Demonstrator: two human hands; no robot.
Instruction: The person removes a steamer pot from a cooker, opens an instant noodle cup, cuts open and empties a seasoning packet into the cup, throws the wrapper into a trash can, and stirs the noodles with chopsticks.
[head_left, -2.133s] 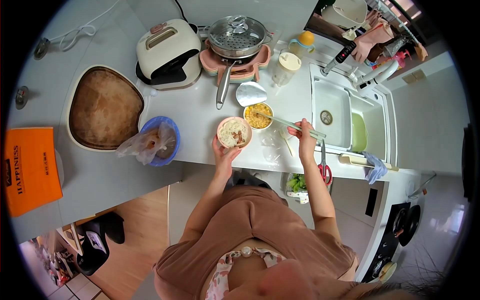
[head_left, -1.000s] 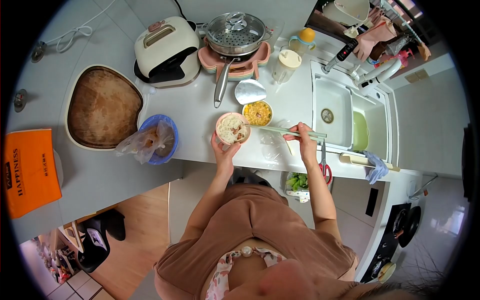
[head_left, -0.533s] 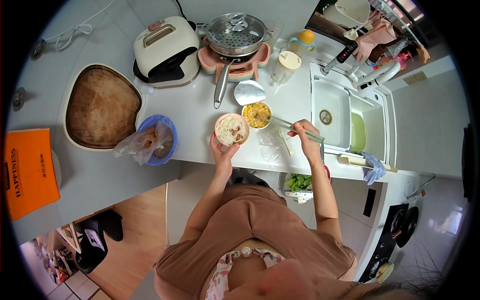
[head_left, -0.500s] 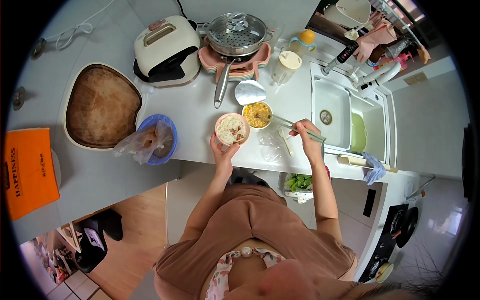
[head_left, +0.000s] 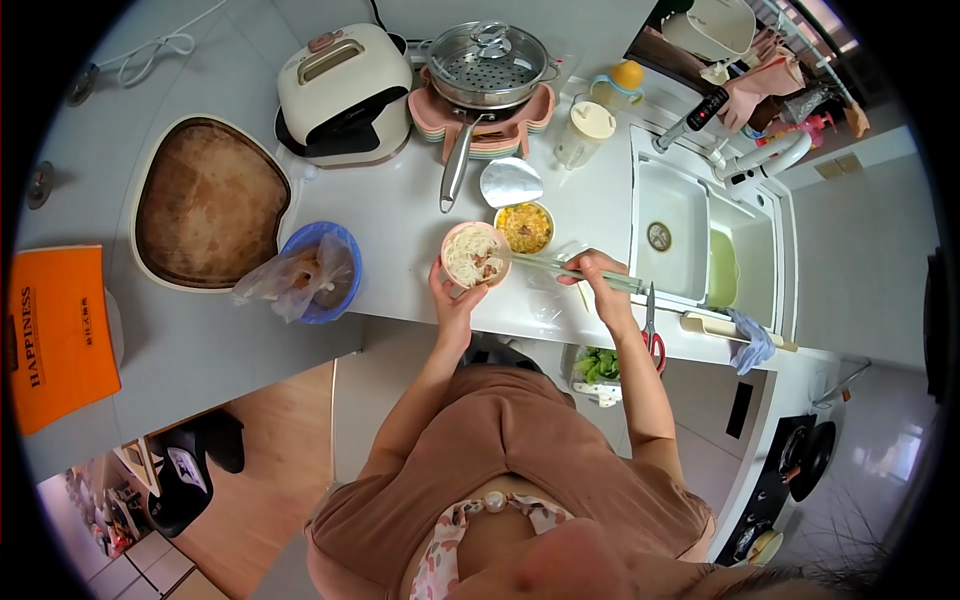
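My left hand point(head_left: 452, 305) holds a pink bowl point(head_left: 449, 243) of white noodles with a few brown bits point(head_left: 490, 268) on top. Pale green chopsticks point(head_left: 622, 283) are gripped in my right hand point(head_left: 598, 282), their tips at the right rim of the bowl. Just behind the bowl stands an opened tub of yellow corn-like food point(head_left: 524, 228), its foil lid point(head_left: 511, 183) folded back. Clear plastic wrap point(head_left: 548, 302) and a light-coloured utensil, partly covered by my right hand, lie on the counter.
Red-handled scissors point(head_left: 652, 335) lie at the counter edge, right of my right hand. Behind are a lidded steamer pan point(head_left: 487, 65), a white appliance point(head_left: 345, 90) and a lidded jug point(head_left: 585, 135). A sink point(head_left: 672, 240) is at right; a blue bin point(head_left: 345, 292) at left.
The chopstick tips have moved left from the corn tub to the noodle bowl, with my right hand shifting slightly left. The view has shifted a little, and the scissors show more fully.
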